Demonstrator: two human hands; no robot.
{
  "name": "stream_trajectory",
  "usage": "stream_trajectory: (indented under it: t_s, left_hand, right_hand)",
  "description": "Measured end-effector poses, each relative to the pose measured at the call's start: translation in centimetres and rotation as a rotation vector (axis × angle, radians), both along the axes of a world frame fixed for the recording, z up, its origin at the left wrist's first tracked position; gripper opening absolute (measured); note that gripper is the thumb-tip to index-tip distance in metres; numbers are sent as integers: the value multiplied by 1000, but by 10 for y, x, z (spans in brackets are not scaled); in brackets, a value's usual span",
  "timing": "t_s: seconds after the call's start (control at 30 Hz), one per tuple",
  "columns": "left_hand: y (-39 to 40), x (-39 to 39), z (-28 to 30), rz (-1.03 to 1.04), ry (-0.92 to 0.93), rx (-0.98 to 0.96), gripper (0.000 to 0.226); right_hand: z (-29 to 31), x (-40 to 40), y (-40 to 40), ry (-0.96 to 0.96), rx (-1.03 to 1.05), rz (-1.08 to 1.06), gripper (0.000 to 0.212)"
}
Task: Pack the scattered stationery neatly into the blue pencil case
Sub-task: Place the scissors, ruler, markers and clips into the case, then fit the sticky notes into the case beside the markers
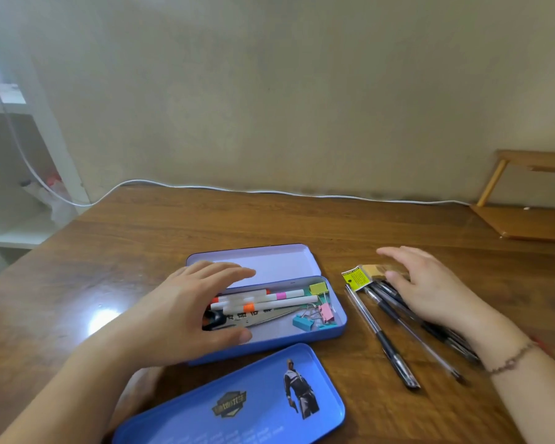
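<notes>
a plain beige wall backs the dark, glossy wooden surface (141, 238), a white cable (237, 190) trailing along its far edge. my left hand (186, 312) hovers spread and empty over the open blue pencil case (340, 318), a smooth metal tin holding white markers (289, 299), binder clips (314, 317) and scissors (257, 319). its loose lid (237, 402) lies nearer me. my right hand (430, 290) lies open on the black pens (394, 347), beside a yellow-labelled packet (356, 278).
</notes>
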State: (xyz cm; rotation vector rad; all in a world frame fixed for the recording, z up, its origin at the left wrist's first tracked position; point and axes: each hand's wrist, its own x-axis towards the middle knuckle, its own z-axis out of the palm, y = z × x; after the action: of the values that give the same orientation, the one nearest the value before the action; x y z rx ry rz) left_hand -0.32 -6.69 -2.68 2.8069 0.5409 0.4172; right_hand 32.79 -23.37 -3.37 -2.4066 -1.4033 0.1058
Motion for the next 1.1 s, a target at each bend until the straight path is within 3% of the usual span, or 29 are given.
stream_trajectory:
  t_s: [0.13,0.33,0.43,0.5,0.63,0.7,1.0,1.1]
  left_hand:
    - [-2,2,0,43,-59,35,71]
    - [-2,3,1,58,-107,12,63]
    - [-8,2,8,85,-232,-44,51]
    - [-18,1,16,56,-375,-91,31]
    - [-48,8,24,-30,-608,-373,22]
    - [-58,14,24,13,-617,-515,21]
    - [-63,21,26,26,-480,-1035,11]
    - [-58,22,26,120,-522,-1187,18]
  right_hand:
    - [-8,4,2,-28,-48,2,41]
    - [-4,2,2,-32,89,8,40]
    - [6,-7,-1,115,274,-47,35]
    - [18,-22,-3,281,483,-106,35]
    - [33,-81,-4,830,636,130,35]
    - [30,-111,-6,940,601,283,45]
    - [22,-139,-8,917,517,424,49]
    - [24,-136,-12,807,571,334,34]
